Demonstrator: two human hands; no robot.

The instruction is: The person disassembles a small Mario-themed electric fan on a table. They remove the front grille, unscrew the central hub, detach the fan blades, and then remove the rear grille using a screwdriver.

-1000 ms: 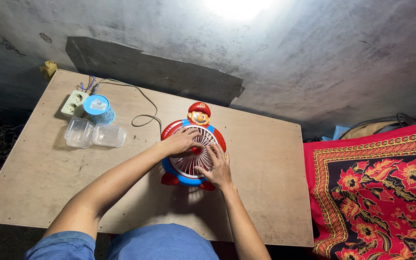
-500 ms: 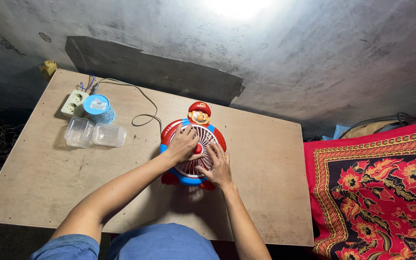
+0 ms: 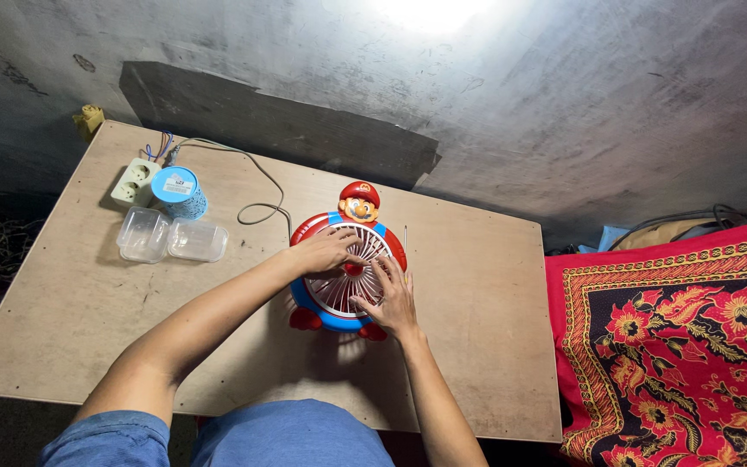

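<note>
Fan (image 3: 347, 278), a small toy-shaped unit with a red and blue body, a white radial grille and a cartoon figure head at its far edge, lies grille-up near the middle of the plywood surface (image 3: 477, 346). Left hand (image 3: 323, 251) rests palm-down on the left and far part of the grille, fingers spread and curved over the spokes toward the red hub; it presses rather than grips. Right hand (image 3: 393, 298) lies on the right and near part of the grille, fingers extended flat against the spokes, enclosing nothing. 2 red feet of the fan show at its near edge. A grey cable (image 3: 257, 186) runs from the fan toward the far left, where a white power strip (image 3: 135, 179) sits beside a blue cylindrical container (image 3: 178, 193). Just near of these lie 2 clear plastic boxes (image 3: 170, 239), touching side by side. A thin metal rod (image 3: 405, 235) lies just right of the fan. A red floral cloth (image 3: 676, 337) lies right of the surface.
</note>
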